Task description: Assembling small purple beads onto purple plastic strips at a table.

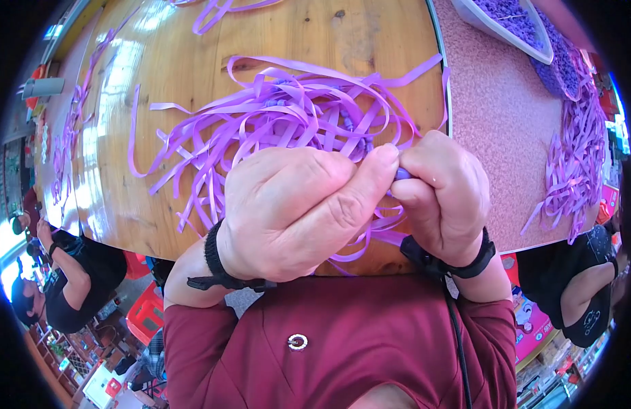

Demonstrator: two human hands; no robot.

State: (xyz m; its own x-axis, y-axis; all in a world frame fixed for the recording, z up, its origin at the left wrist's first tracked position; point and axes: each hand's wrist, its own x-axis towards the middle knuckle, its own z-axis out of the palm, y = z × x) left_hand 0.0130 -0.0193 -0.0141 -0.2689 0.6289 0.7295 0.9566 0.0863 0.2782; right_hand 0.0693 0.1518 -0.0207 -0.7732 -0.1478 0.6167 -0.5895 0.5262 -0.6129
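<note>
My left hand (298, 211) is closed, its thumb pressed toward the fingers of my right hand; what lies inside its grip is hidden. My right hand (446, 191) is curled in a pinch beside it. A small purple piece (402, 174) shows between the right thumb and forefinger, rounded and too covered to tell its kind. Just beyond both hands spreads a tangled heap of purple ribbons (261, 126) on the wooden table (193, 41). Short bunched purple bits (347, 121) sit on some of the ribbons. Several loose ribbon ends reach under and around my hands.
A pink speckled tabletop (496, 129) adjoins on the right. There stand a white tub (544, 51) of small purple pieces and a hanging mass of ribbons (576, 153). More ribbons (73, 129) lie far left. People sit at both sides; a red stool (145, 313) stands left.
</note>
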